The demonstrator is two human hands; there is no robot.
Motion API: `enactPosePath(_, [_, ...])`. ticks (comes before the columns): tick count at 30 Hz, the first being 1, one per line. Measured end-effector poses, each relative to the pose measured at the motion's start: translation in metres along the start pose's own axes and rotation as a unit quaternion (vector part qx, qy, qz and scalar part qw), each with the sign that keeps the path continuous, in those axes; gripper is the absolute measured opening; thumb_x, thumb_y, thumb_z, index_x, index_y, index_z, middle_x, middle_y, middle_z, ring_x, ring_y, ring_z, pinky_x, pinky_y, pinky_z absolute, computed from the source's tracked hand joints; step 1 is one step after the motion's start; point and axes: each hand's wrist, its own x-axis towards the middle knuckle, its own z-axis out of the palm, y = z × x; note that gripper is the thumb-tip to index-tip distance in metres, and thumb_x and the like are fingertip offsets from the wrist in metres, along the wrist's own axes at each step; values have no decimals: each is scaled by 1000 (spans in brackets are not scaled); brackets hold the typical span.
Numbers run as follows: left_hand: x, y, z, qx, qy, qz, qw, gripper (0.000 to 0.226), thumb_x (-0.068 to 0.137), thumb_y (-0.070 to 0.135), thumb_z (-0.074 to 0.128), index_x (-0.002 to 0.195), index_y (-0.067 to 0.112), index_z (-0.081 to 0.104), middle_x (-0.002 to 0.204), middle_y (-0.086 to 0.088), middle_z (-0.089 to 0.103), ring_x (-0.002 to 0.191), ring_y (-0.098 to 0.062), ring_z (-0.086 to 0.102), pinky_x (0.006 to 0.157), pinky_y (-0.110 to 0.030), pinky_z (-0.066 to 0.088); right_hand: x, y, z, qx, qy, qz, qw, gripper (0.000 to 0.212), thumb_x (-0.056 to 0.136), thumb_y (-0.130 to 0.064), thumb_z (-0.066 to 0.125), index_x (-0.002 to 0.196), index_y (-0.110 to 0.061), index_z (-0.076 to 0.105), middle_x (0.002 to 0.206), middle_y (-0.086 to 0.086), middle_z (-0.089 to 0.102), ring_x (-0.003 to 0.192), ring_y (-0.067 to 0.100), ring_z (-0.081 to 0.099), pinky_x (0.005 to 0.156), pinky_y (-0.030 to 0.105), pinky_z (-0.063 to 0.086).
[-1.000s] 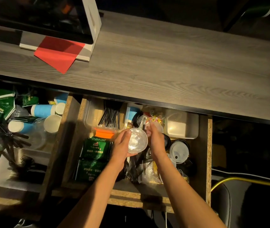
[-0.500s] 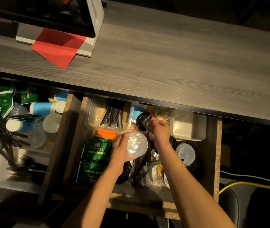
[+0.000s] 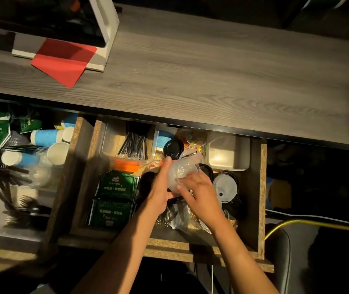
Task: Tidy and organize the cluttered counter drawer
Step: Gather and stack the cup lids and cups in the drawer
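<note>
1. My left hand (image 3: pixel 160 188) and my right hand (image 3: pixel 199 194) both reach into the open drawer (image 3: pixel 261 198), a chipboard box with raw, speckled edges.
2. Both hands hold one clear plastic cup (image 3: pixel 180 172) over the middle of the drawer. The left hand grips its side with the index finger stretched along the wall; the right hand's fingers curl over its near end.
3. The cup is thin, glossy and see-through, rounded in section; motion blur hides its rim.
4. Below the hands lies a heap of crinkled clear wrappers (image 3: pixel 182 217).
5. Left of the hands, flat green foil packets (image 3: pixel 116 196) with pale print lie stacked.
6. Right of the hands, a round white lid (image 3: pixel 225 187) lies on black lids.
7. Farther back, a clear tray (image 3: pixel 110 141) holds thin black straws (image 3: pixel 136 143); an orange strip (image 3: pixel 126 166) sits at its near edge.
8. A round black lid (image 3: pixel 173 147) sits just beyond the left index fingertip.
9. At the back right stands a white, rounded-corner tub (image 3: pixel 228 152).
10. Beyond the drawer runs the grey wood-grain counter (image 3: pixel 211 77), bearing a red paper sheet (image 3: pixel 63 62).
</note>
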Motion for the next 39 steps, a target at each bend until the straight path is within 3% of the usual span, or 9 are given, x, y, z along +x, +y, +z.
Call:
enactPosePath(3, [-5,-10,5,53,-24,14,998,60,63,75,72,115,46,66,130,5,63,121,-21,59,99,-54,49,-8,6,-7,-2,-30,-15,999,46,99,-44,37,106,-19,75,104,-4,73,113,12,57,118,44,25])
enactPosePath(6, [-7,-19,5,63,-7,36,997,20,86,53,66,105,48,69,131,5,63,121,-21,58,97,-59,50,-12,6,-16,74,-34,11,997,47,96,-45,38,103,-19,76,105,-7,72,116,6,55,121,34,17])
enactPosePath(11, [-14,-24,10,-10,52,47,997,27,93,41,61,117,30,69,124,-2,64,113,-24,61,75,-45,60,-13,-6,-34,283,195,145,928,21,97,-19,58,114,-27,67,116,-6,65,113,6,57,98,21,46])
enactPosePath(14, [-16,-24,14,-28,38,45,998,29,94,40,60,119,27,67,125,-4,65,111,-23,63,75,-44,60,7,-15,-27,348,78,279,892,37,104,-40,41,134,-26,56,136,-5,56,126,10,51,109,34,41])
enactPosePath(16, [-18,-21,17,-22,37,46,998,27,96,38,57,118,26,67,120,-3,67,106,-21,65,72,-41,59,15,-17,-19,355,7,326,876,44,94,-57,35,114,-30,64,124,1,64,117,19,59,106,47,45])
enactPosePath(23, [-2,-13,12,53,89,96,990,27,99,46,52,121,35,64,122,0,66,111,-21,63,88,-57,56,39,-18,-1,292,-21,276,916,35,97,-40,33,94,-21,62,101,3,67,99,19,61,98,46,49])
enactPosePath(28, [11,-3,-1,41,96,89,990,20,100,42,52,118,36,60,118,3,54,106,-18,55,77,-50,60,60,8,4,434,14,411,801,47,97,-55,45,111,-17,69,110,7,72,103,23,68,96,43,53])
enactPosePath(33, [29,-3,-16,27,107,88,990,9,99,39,55,100,46,60,126,0,52,114,-24,52,66,-41,60,114,43,1,333,151,516,774,31,96,-34,61,88,-5,65,91,15,68,74,22,62,79,40,56])
enactPosePath(39, [41,-6,-28,15,131,61,989,4,99,42,53,101,46,54,129,-2,47,116,-27,51,61,-38,58,141,61,16,183,138,510,829,41,96,-35,62,110,3,68,110,16,70,99,33,66,70,29,39])
